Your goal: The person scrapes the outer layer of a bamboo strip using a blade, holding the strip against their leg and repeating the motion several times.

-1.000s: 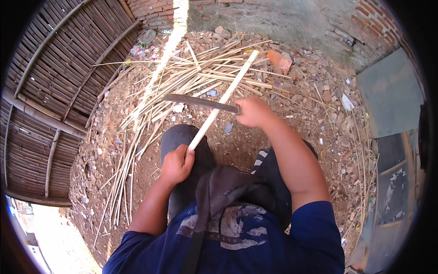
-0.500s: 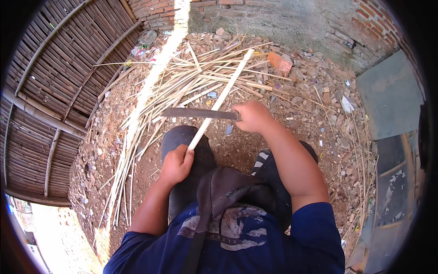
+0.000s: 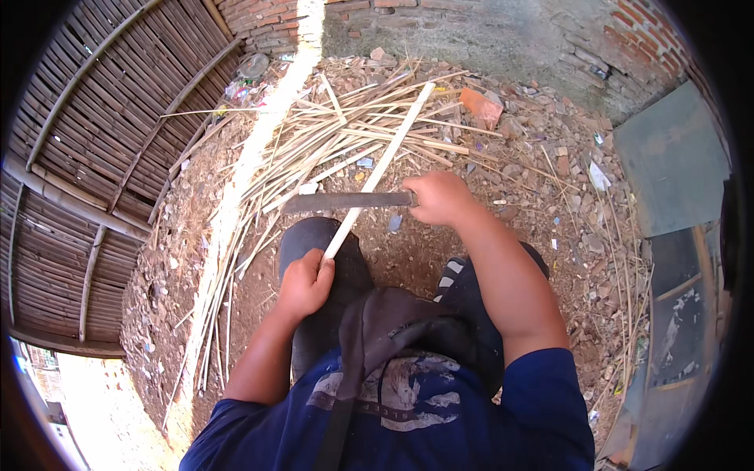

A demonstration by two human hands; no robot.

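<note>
My left hand (image 3: pixel 307 281) is closed round the near end of a long pale bamboo strip (image 3: pixel 390 151), just over my left knee. From there the strip slants up and to the right, away from me. In my right hand (image 3: pixel 437 198) is the handle of a machete (image 3: pixel 345 202), its grip mostly hidden by my fingers. The dark blade points left and lies across the strip, a little beyond my left hand. Whether its edge bites into the bamboo I cannot tell.
Past the strip lies a heap of split bamboo strips (image 3: pixel 314 149) on rubble-strewn ground. A broken orange brick (image 3: pixel 481 108) sits right of the heap. A bamboo-slat wall (image 3: pixel 102 133) stands left, a brick wall (image 3: pixel 471 35) at the back, and a grey-green panel (image 3: pixel 675 161) leans at right.
The machete has shifted very slightly, its blade now lying closer to level and its tip a touch lower. My left hand and the bamboo strip hold nearly the same place.
</note>
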